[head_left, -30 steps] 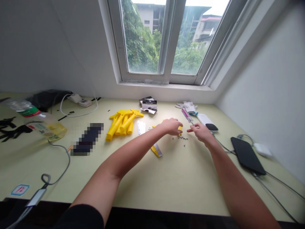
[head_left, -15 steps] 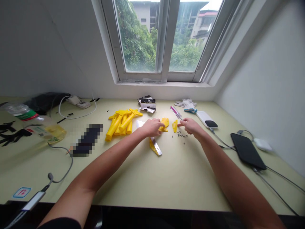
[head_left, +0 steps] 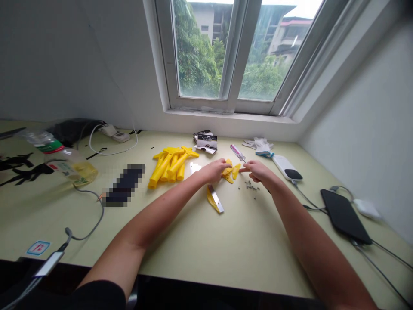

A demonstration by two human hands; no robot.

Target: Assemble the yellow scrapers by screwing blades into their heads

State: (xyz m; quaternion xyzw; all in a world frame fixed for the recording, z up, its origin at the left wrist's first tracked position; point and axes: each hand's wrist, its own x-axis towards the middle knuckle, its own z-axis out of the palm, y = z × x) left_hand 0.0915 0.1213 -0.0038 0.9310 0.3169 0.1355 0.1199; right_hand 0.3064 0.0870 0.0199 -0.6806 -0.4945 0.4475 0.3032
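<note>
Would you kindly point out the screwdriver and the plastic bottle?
Screwdriver (head_left: 238, 153): head view, on its translucent pink-and-clear handle.
Plastic bottle (head_left: 69, 162): head view, on the body, below the green-and-red label.

Left arm (head_left: 161, 215) and right arm (head_left: 300, 219) outstretched, left hand (head_left: 215, 171) palm down, right hand (head_left: 260, 172) curled, one digit extended inward

Plain bright yellow on the tubular handles (head_left: 160, 171) and flat plates (head_left: 236, 171); silvery grey on the blade (head_left: 217, 198) and screws (head_left: 249, 185); purplish-pink streaks along the screwdriver (head_left: 237, 152); pale greenish yellow across the tabletop (head_left: 226, 247).
</note>
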